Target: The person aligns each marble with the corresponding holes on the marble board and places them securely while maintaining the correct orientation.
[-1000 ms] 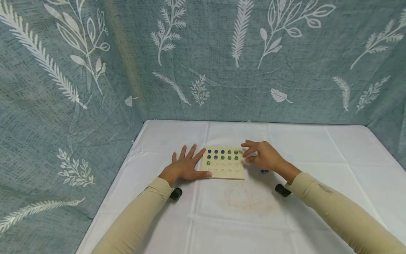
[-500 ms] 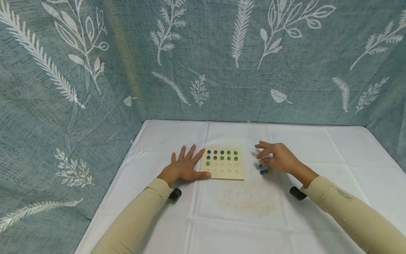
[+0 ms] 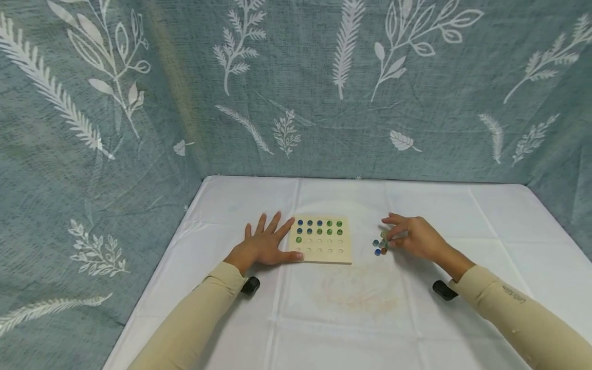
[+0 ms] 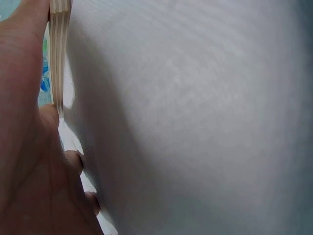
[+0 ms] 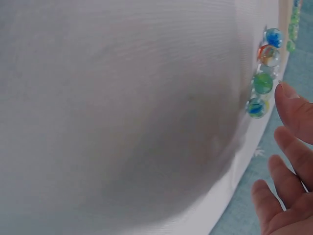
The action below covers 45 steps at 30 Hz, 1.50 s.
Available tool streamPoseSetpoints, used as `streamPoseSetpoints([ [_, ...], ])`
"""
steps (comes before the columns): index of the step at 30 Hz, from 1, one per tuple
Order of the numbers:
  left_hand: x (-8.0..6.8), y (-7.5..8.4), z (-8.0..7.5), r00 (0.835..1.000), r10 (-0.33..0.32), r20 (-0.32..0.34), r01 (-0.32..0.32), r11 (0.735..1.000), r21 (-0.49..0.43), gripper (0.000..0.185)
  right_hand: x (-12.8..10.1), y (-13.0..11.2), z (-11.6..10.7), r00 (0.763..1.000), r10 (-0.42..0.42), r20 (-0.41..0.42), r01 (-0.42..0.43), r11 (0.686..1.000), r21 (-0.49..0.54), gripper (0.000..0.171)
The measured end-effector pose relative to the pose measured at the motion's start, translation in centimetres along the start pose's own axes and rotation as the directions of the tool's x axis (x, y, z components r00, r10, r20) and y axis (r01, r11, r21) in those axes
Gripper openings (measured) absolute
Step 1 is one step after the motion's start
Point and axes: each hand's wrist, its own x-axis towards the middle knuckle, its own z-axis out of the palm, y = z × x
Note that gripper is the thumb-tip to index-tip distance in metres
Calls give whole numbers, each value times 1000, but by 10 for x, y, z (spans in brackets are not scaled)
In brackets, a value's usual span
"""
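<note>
A square wooden board with rows of round holes lies on the white cloth. Blue and green marbles fill its far rows; the near holes are bare. My left hand lies flat beside the board's left edge, fingers spread, thumb along the near corner; the left wrist view shows the board's edge against my thumb. A few loose marbles lie right of the board. My right hand hovers just right of them, fingers loosely bent and apart. In the right wrist view a fingertip is close to the green marble, holding nothing.
The white tablecloth covers the table, with a faint stain near the middle front. Teal leaf-print curtains close off the back and both sides. Black wrist-mounted cameras sit under each sleeve.
My right hand has moved from the board's right edge out to the loose marbles on the cloth. My left hand has stayed flat beside the board.
</note>
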Motion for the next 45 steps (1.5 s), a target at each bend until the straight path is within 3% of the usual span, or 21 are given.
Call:
streamPoseSetpoints([
  [25, -6, 3, -1, 1000, 11, -16, -11, 1000, 0, 104, -2, 3, 7, 992, -122, 15, 122, 989, -81, 19],
  [31, -4, 1, -1, 1000, 11, -18, -10, 1000, 14, 105, -2, 4, 6, 993, -122, 11, 122, 991, -56, 18],
  [38, -3, 1, 0, 1000, 12, -15, -12, 1000, 10, 105, -2, -1, 1, 999, -46, 9, 46, 999, 28, 16],
  [45, -4, 1, 0, 1000, 13, -13, -13, 1000, -7, 107, 0, -4, 1, 997, -75, -19, 75, 996, 45, 15],
])
